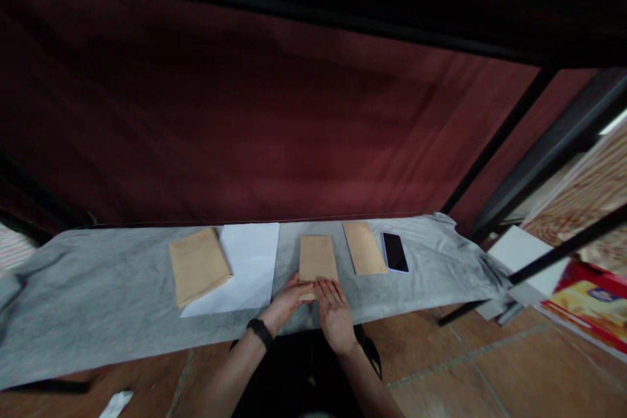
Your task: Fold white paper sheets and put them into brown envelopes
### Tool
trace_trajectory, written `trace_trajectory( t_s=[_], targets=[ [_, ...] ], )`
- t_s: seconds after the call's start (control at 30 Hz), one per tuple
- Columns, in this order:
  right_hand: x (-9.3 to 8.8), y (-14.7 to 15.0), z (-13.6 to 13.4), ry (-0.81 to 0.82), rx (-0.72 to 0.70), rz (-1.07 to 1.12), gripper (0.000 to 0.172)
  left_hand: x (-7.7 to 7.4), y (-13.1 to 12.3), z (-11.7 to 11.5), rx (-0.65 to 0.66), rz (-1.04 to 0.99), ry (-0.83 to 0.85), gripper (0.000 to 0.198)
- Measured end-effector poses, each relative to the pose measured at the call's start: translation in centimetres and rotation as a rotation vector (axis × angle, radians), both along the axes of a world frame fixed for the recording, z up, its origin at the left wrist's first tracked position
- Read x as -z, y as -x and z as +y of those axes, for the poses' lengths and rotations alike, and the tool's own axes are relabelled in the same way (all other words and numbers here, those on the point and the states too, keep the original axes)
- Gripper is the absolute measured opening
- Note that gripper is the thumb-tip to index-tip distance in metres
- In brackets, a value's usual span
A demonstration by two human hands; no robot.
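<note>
A brown paper envelope [317, 258] lies lengthwise in front of me on the grey cloth. My left hand [289, 295] holds its lower left corner, with the thumb across the near end and the other fingers along the left side. My right hand [336, 315] rests flat over the near end, its fingers stretched out on the paper and nothing gripped. Just to the right lies a single brown envelope [365, 249]. On the left, a stack of brown envelopes [200, 262] partly covers some white paper sheets [252, 268].
A smartphone [396, 253] with a dark screen lies right of the single envelope. Grey cloth [98, 300] covers the narrow table, with a dark red wall [294, 144] behind. A black metal bar [499, 140] slants up on the right, near a red and yellow box [592, 304].
</note>
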State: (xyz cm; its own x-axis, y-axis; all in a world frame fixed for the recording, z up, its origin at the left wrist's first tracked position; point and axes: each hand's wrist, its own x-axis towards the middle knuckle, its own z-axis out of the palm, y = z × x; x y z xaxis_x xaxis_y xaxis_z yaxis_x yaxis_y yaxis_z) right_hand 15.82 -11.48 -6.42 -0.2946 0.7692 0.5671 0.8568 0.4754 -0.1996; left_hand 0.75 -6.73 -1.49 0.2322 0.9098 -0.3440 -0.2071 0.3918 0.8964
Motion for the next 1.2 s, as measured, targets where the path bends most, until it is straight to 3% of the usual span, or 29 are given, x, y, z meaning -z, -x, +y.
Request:
trace_trajectory(
  t_s=[0.13,0.23,0.3,0.43,0.57,0.73,0.87,1.0,1.2],
  targets=[
    [1.4,-0.6,0.4,0.056,-0.037,-0.002,0.057,1.4,0.5,0.6,-0.127,0.315,-0.089,0.049],
    [2.0,-0.9,0.4,0.087,-0.054,0.036,0.063,1.9,0.6,1.0,-0.195,0.588,-0.311,0.044],
    [1.9,-0.9,0.3,0.105,-0.064,0.074,0.061,2.0,0.0,1.6,-0.126,0.794,-0.563,0.037],
    [1.5,-0.9,0.2,0.148,-0.062,0.138,0.048,2.4,-2.6,3.5,0.241,0.963,-0.85,0.039],
    [1.4,-0.9,0.3,0.168,-0.059,0.155,0.048,3.3,-4.9,6.3,0.379,1.112,-0.857,0.047],
    [1.4,-0.7,0.3,0.162,-0.059,0.171,0.053,3.8,-5.9,9.8,0.33,1.179,-0.845,0.055],
    [1.5,-0.6,0.3,0.154,-0.063,0.203,0.052,3.6,-6.1,11.3,0.306,1.153,-0.806,0.056],
    [1.5,-0.6,0.3,0.151,-0.066,0.219,0.051,3.5,-5.4,10.6,0.382,1.122,-0.818,0.055],
    [1.5,-0.6,0.3,0.209,-0.063,0.226,0.054,3.2,-2.4,6.3,0.531,0.998,-0.81,0.048]
  ],
)
